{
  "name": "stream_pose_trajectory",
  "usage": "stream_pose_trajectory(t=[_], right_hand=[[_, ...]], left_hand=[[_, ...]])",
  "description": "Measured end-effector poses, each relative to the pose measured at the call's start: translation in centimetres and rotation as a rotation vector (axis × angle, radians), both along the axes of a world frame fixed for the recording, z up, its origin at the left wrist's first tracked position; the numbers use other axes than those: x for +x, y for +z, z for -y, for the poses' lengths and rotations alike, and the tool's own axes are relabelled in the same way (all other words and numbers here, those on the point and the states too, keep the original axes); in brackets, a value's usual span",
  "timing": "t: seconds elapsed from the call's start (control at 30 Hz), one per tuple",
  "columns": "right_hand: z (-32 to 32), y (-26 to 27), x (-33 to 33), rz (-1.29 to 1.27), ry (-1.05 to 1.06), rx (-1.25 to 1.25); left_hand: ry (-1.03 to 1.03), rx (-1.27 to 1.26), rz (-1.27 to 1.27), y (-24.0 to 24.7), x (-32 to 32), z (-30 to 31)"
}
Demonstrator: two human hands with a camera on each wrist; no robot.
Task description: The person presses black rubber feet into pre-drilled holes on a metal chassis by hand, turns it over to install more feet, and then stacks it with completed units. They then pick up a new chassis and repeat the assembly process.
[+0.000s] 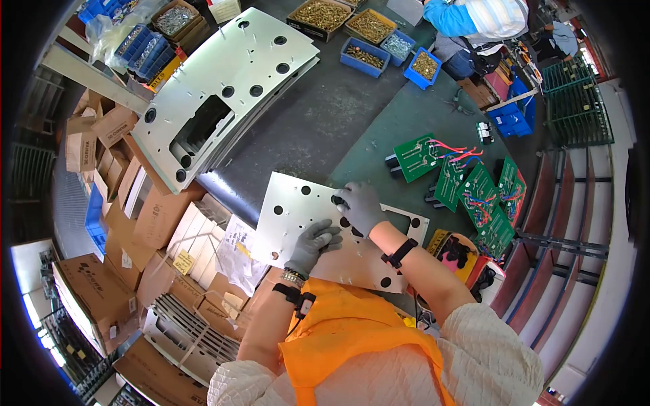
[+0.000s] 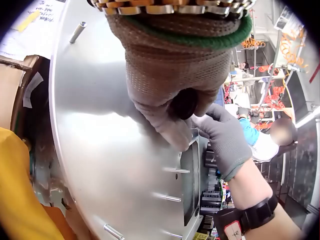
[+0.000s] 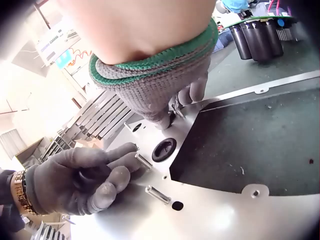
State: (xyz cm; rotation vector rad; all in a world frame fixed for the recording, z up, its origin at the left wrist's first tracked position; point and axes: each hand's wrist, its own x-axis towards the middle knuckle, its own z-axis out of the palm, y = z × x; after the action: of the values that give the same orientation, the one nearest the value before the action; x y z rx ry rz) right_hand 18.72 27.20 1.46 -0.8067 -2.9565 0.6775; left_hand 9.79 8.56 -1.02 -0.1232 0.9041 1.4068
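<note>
A silver metal sheet panel (image 1: pixel 288 220) with studs and cut-outs lies in front of me, several black rubber grommets (image 1: pixel 306 191) set in its holes. My gloved right hand (image 1: pixel 363 206) is at the panel's far edge, its curled fingers and thumb pinching a black grommet (image 1: pixel 338 200) at a hole. Part of that grommet is hidden by the fingers. Close to it, my gloved left hand (image 1: pixel 313 245) hovers low over the panel and holds another black grommet (image 2: pixel 185 103) in its curled fingers. Beside the large cut-out, one seated grommet (image 3: pixel 164 149) shows between the hands.
A stack of similar panels (image 1: pixel 203 101) stands at the back left. Green circuit boards (image 1: pixel 474 193) with black cylinders and red wires lie to the right. Blue bins (image 1: pixel 364 57) of small metal parts line the far side. Cardboard boxes (image 1: pixel 162 216) crowd the left; another person (image 1: pixel 477 27) is at back right.
</note>
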Motion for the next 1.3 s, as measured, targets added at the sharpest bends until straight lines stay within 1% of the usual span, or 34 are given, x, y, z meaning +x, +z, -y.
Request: stream_pose_trajectory(t=[0.1, 0.23, 0.3, 0.43, 0.5, 0.53, 0.6, 0.63, 0.7, 0.77, 0.83, 0.87, 0.93, 0.97, 1.03, 1.07, 1.13, 1.27, 1.3], right_hand=[[0.4, -0.9, 0.0, -0.019, -0.045, -0.017], [0.3, -1.2, -0.3, -0.068, -0.02, 0.019], [0.3, -1.4, -0.5, -0.039, -0.019, -0.026], [0.6, -2.1, -0.5, -0.038, -0.006, -0.036], [1.2, -2.4, -0.3, -0.091, 0.094, 0.094], [0.6, -2.6, -0.1, -0.094, 0.093, 0.095], [-1.5, -2.7, -0.2, -0.13, 0.246, -0.042], [-2.2, -2.2, -1.0, -0.135, 0.244, -0.041], [-3.8, -1.6, -2.6, 0.167, 0.276, -0.194], [-4.3, -1.1, -3.0, 0.144, 0.26, -0.237], [-4.9, -0.7, -2.9, 0.121, 0.401, -0.224], [-5.2, -0.7, -3.2, 0.119, 0.403, -0.222], [-5.9, -0.4, -3.7, 0.203, 0.465, -0.325], [-6.0, -0.4, -3.9, 0.206, 0.463, -0.328], [-6.0, 0.3, -5.2, 0.329, 0.471, -0.302], [-6.1, 0.3, -5.6, 0.329, 0.474, -0.304], [-6.4, -0.2, -5.9, 0.449, 0.472, -0.391], [-5.9, 0.0, -5.5, 0.371, 0.481, -0.315], [-5.6, 0.4, -5.5, 0.364, 0.44, -0.308]], left_hand=[[0.009, 0.017, 0.003, -0.1, -0.1, 0.0], [0.006, 0.002, -0.002, 0.1, 0.0, -0.1], [0.006, 0.0, 0.0, 0.1, -0.1, -0.1], [0.009, 0.017, 0.014, -0.3, 0.0, 0.0], [0.007, 0.019, 0.01, -0.4, -0.1, 0.0], [0.004, 0.02, 0.007, -0.4, -0.1, 0.0], [0.0, 0.022, 0.003, -0.3, -0.1, -0.1], [-0.004, 0.02, 0.002, -0.3, -0.1, 0.0], [0.0, 0.017, 0.003, -0.3, 0.0, 0.0], [0.002, 0.014, 0.004, -0.4, 0.1, 0.0], [0.009, 0.018, 0.005, -0.3, 0.0, 0.0], [0.011, 0.018, 0.001, -0.4, -0.1, 0.0], [-0.003, 0.009, 0.0, -0.3, -0.1, 0.0], [-0.004, 0.007, 0.004, -0.2, 0.1, 0.0], [0.013, 0.011, 0.018, -0.1, 0.0, 0.0], [0.016, 0.008, 0.018, -0.1, -0.1, 0.0], [-0.001, 0.012, 0.015, -0.1, -0.2, -0.1], [-0.003, 0.017, 0.012, -0.4, -0.1, 0.0], [0.003, 0.014, 0.026, -0.4, -0.2, 0.0]])
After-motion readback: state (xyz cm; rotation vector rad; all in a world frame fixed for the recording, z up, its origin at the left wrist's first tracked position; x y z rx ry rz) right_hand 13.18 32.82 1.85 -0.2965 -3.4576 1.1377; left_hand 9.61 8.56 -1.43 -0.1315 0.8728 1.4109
